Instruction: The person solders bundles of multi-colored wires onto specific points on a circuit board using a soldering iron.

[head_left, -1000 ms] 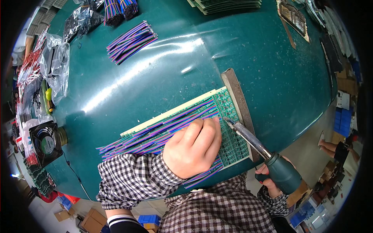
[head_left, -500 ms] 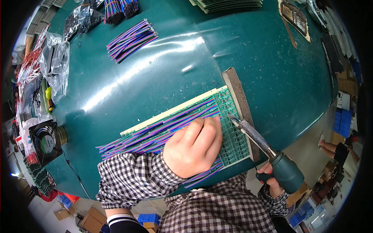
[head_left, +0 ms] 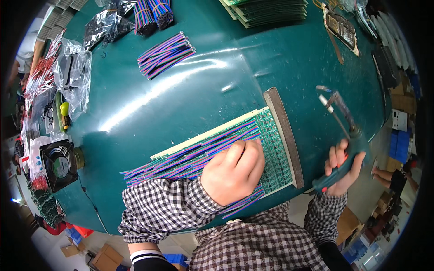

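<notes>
A green circuit board panel (head_left: 275, 158) lies tilted on the table, with rows of blue, red and black wires (head_left: 199, 151) running off its left side. My left hand (head_left: 235, 171) rests over the panel, its fingers curled and pinched on the coloured wires near their board ends; the fingertips partly hide what they grip. Against the panel's right edge sits a brown metal bar (head_left: 285, 137). Off to the right, my right hand (head_left: 344, 169) is wrapped round the dark green handle of a soldering gun (head_left: 346, 110), its tip raised away from the panel.
Loose cut wires (head_left: 166, 55) lie beyond the panel, with banded wire bundles (head_left: 153, 16) behind them. A stack of circuit boards (head_left: 271, 11) stands at the far edge. A dirty metal tray (head_left: 340, 29) is far right; a black fan (head_left: 58, 166) and plastic bags (head_left: 74, 81) are left.
My right hand has lifted the soldering gun up and right, off the panel, and its tip now points up. My left hand stays at the wires. The whole view has shifted slightly.
</notes>
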A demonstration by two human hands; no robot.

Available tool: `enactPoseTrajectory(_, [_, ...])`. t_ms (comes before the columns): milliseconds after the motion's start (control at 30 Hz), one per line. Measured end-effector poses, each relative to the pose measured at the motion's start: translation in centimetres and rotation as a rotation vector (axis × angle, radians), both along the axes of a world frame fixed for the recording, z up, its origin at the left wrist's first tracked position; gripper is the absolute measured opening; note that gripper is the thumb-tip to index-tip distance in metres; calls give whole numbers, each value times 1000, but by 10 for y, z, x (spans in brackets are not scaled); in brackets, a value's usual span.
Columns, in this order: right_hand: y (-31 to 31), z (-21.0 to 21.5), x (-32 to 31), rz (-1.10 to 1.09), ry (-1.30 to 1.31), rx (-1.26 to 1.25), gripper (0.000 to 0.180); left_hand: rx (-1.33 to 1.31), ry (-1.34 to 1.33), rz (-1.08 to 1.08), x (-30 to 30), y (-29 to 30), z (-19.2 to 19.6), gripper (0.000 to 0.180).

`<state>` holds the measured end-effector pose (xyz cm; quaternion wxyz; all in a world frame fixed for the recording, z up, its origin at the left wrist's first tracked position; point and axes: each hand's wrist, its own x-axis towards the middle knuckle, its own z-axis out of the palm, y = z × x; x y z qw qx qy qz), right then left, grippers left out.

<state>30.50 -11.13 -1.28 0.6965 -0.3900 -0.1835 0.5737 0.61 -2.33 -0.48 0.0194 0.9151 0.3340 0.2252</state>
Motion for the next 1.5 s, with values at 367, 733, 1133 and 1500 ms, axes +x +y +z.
enactPoseTrajectory(367, [14, -32, 29, 85, 178, 80, 57, -413, -215, -2, -30, -9, 36, 41])
enactPoseTrajectory(733, [6, -65, 100, -27, 62, -197, 47, -1103, -1680, -877, 19, 39, 105, 17])
enactPoseTrajectory(1133, [16, -27, 51, 103, 103, -12, 46, -1415, -1711, -1157, 22, 36, 103, 22])
enactPoseTrajectory(1500, [14, -31, 62, 103, 83, 16, 48, -1718, -1709, -1318, 1, 38, 113, 30])
